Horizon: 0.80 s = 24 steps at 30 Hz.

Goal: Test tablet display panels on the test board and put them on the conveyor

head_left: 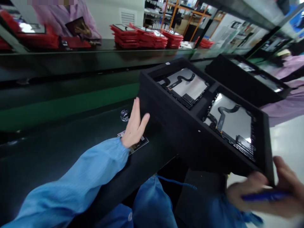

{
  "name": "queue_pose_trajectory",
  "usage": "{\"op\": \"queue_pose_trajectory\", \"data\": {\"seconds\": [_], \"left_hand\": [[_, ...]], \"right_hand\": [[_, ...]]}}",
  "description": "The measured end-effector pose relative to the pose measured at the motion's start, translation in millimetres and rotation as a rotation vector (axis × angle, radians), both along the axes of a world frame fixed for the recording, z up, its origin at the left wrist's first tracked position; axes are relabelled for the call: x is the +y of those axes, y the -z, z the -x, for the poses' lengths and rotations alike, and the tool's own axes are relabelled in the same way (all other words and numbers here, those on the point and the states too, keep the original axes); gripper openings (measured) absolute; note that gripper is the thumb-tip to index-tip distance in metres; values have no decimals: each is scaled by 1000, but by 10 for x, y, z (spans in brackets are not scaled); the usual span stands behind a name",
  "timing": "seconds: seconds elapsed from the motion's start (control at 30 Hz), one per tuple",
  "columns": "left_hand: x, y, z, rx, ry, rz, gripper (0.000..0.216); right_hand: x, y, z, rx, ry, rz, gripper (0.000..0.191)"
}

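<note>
A stack of black foam trays [180, 133] hangs tilted over the edge of the dark workbench [59, 148]. Its top tray has two pockets, each with a grey panel [234, 122] and a black flex cable. My left hand [135, 125] lies flat and open against the stack's left side, fingers stretched upward. My right hand [266, 193] is closed on the stack's near right corner from below, and a blue pen [263, 196] runs across its fingers. Both arms wear blue sleeves.
A second black tray stack [247, 80] stands behind on the right. Stacks of red trays [140, 36] line the far bench, where a person in a pink coat [68, 19] works. A small label [139, 144] and a clear round knob [124, 115] lie by my left hand.
</note>
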<state>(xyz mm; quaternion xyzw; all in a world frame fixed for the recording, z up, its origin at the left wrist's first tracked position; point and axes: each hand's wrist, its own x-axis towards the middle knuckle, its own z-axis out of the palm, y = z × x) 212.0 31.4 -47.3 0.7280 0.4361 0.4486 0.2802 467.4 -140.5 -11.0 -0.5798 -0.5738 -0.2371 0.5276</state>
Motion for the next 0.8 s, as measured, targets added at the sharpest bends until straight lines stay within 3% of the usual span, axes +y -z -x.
{"op": "queue_pose_trajectory", "data": {"seconds": [0.1,0.23,0.43,0.67,0.77,0.8], "left_hand": [[369,-27,-595,-276,-180,-53,75],[645,90,-1079,-351,-320,-198,79],[834,224,-1171,-388,-401,-310,81],[1215,193,-1289,-383,-328,-285,80],[1308,127,-1224,-375,-250,-217,72],[1301,94,-1146,-352,-195,-175,70]], "right_hand": [[129,-37,-64,-1,239,-291,48],[236,67,-102,-16,275,-385,43],[311,207,-234,-95,304,-575,38],[489,256,-183,-202,404,-468,40],[486,228,-142,-160,345,-455,42],[443,223,-139,-135,293,-369,47]]}}
